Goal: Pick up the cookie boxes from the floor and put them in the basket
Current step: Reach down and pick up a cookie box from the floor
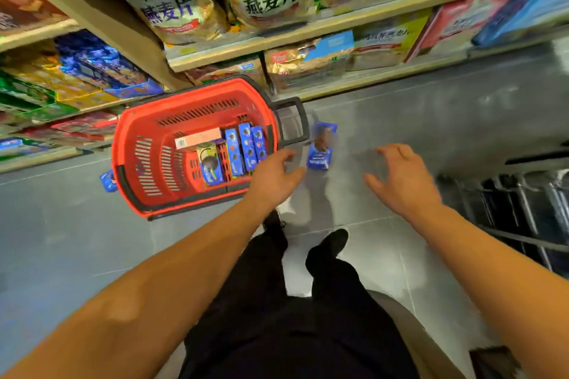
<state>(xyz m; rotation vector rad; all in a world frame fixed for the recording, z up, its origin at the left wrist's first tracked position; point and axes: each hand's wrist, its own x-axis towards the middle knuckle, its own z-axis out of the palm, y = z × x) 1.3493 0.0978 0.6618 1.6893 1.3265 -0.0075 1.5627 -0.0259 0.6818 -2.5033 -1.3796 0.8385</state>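
A red basket [132, 144] with a dark handle sits on the grey floor and holds several blue cookie boxes [246, 148] standing on edge. One blue cookie box [320, 147] lies on the floor just right of the basket's handle. Another blue box [108, 180] peeks out at the basket's left side. My left hand [277, 174] hovers over the basket's near right corner, fingers apart, holding nothing. Stretched out to the right of the floor box is my right hand [400, 178], fingers spread, also holding nothing.
Shelves [308, 31] with oat bags and boxed goods run along the far side, close behind the basket. My legs and black shoes [331, 243] stand below the hands. A dark metal rack [523, 203] is on the right.
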